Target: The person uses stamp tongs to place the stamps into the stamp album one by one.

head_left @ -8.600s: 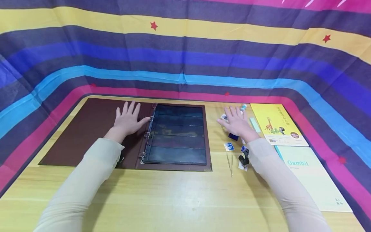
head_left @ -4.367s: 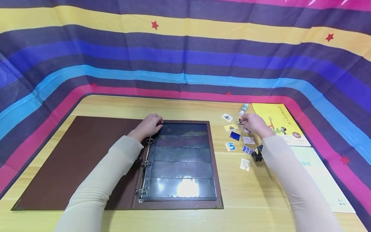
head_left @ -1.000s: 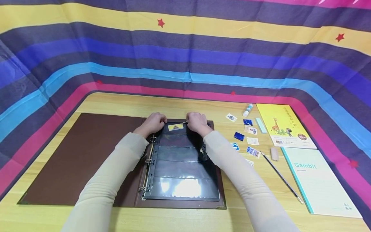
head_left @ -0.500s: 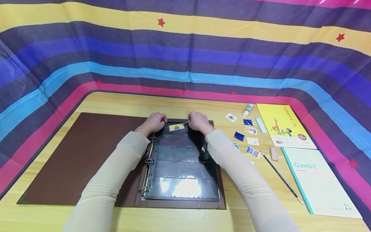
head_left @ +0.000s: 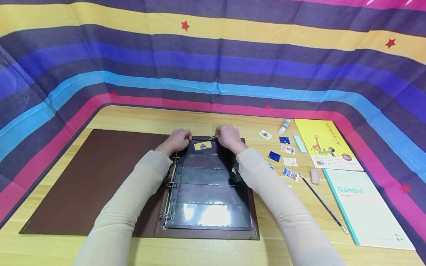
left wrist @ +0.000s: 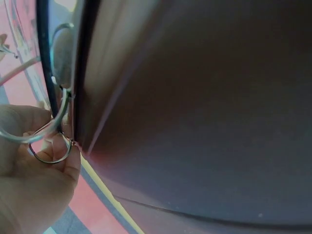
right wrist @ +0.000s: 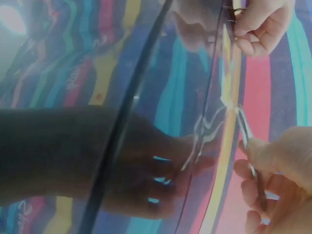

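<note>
A brown ring-bound stamp album point(head_left: 129, 177) lies spread on the table, its black pocket page point(head_left: 213, 194) on the right side. My left hand point(head_left: 176, 141) pinches the album's top edge beside the rings point(left wrist: 51, 129), thumb on one side and fingers on the other. A yellow stamp point(head_left: 203, 145) lies tilted at the top pocket strip; whether any of it is inside the pocket I cannot tell. My right hand point(head_left: 229, 137) grips metal tweezers point(right wrist: 251, 151) at the page's top right. Their tips sit just off the stamp's corner.
Several loose stamps point(head_left: 274, 156) are scattered right of the album. Beyond them are a glue stick point(head_left: 284, 126), a pale green strip point(head_left: 300, 144), an eraser point(head_left: 314, 176), a pencil point(head_left: 324, 204), a yellow book point(head_left: 327, 144) and a Gambit notebook point(head_left: 366, 207).
Earlier, the album was pulled nearer and the tweezers brought the yellow stamp from the right to the top pocket. Within the last half second, the tweezer tips came off the stamp.
</note>
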Demonstrator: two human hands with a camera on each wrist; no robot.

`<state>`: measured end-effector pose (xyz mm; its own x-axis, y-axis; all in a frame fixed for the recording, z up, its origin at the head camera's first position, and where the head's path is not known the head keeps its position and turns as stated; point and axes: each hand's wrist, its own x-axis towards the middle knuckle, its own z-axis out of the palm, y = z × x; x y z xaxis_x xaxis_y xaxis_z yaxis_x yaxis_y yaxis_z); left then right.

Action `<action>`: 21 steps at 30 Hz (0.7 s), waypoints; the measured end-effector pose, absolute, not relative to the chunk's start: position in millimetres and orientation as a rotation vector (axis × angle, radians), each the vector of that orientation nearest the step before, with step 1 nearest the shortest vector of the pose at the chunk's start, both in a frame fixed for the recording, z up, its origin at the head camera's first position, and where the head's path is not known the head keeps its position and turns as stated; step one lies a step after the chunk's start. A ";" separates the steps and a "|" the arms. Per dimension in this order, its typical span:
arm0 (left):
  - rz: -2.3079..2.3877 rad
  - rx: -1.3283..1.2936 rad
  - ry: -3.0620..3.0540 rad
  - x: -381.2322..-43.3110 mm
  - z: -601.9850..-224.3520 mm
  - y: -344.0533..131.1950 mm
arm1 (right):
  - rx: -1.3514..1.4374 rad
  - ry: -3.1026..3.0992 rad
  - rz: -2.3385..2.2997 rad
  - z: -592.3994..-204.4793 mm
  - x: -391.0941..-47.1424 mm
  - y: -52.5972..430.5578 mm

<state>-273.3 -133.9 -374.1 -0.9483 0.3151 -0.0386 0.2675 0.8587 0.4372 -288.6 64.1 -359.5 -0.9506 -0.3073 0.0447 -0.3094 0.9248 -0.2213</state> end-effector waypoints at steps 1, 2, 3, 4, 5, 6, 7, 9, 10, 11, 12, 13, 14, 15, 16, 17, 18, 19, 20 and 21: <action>0.667 0.458 2.921 -273.0 -374.0 -134.1 | 0.494 -3.054 0.357 -360.1 -288.8 64.0; 0.667 0.453 2.920 -273.0 -374.0 -134.1 | 0.499 -3.041 0.355 -360.8 -288.9 64.1; 0.671 0.449 2.919 -273.0 -374.1 -134.2 | 0.505 -3.032 0.356 -361.3 -289.0 64.1; 0.676 0.449 2.918 -273.1 -374.3 -134.4 | 0.513 -3.026 0.353 -361.8 -289.0 64.1; 0.680 0.448 2.918 -273.3 -374.7 -134.6 | 0.521 -3.026 0.352 -362.1 -288.9 64.2; 0.685 0.447 2.918 -273.5 -375.0 -135.0 | 0.529 -3.025 0.349 -362.5 -289.1 64.3; 0.689 0.448 2.919 -273.8 -375.4 -135.2 | 0.536 -3.027 0.344 -362.7 -289.2 64.6; 0.698 0.447 2.916 -274.5 -376.0 -135.5 | 0.552 -3.031 0.339 -362.4 -289.3 65.2; 0.703 0.447 2.913 -274.5 -376.1 -135.7 | 0.558 -3.036 0.337 -361.9 -289.2 65.5; 0.706 0.444 2.910 -274.3 -375.9 -135.8 | 0.562 -3.041 0.335 -361.3 -289.2 65.8; 0.709 0.445 2.906 -274.1 -375.8 -135.8 | 0.567 -3.044 0.336 -360.5 -289.1 66.0; 0.711 0.445 2.903 -273.9 -375.7 -135.8 | 0.566 -3.046 0.340 -359.8 -288.9 66.2; 0.712 0.443 2.901 -273.5 -375.4 -135.8 | 0.563 -3.048 0.347 -359.2 -288.9 66.4; 0.712 0.439 2.899 -273.1 -375.1 -135.7 | 0.558 -3.049 0.353 -359.0 -289.1 66.5; 0.711 0.440 2.900 -272.9 -375.1 -135.6 | 0.551 -3.049 0.358 -358.9 -289.3 66.6; 0.709 0.438 2.902 -273.0 -375.2 -135.6 | 0.548 -3.047 0.363 -358.9 -289.6 66.5; 0.707 0.437 2.902 -273.2 -375.4 -135.6 | 0.547 -3.045 0.369 -359.1 -289.9 66.4; 0.704 0.436 2.903 -273.3 -375.6 -135.5 | 0.546 -3.042 0.371 -359.6 -290.3 66.3; 0.699 0.437 2.907 -273.5 -375.8 -135.3 | 0.550 -3.043 0.380 -359.8 -290.6 66.3; 0.699 0.437 2.908 -273.8 -376.2 -135.2 | 0.555 -3.045 0.387 -360.0 -290.7 66.1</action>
<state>-273.8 -135.2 -376.2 -0.9512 0.3048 -0.0474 0.2499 0.8517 0.4607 -290.7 66.1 -360.0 -0.9363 -0.3448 0.0663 -0.3504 0.9059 -0.2380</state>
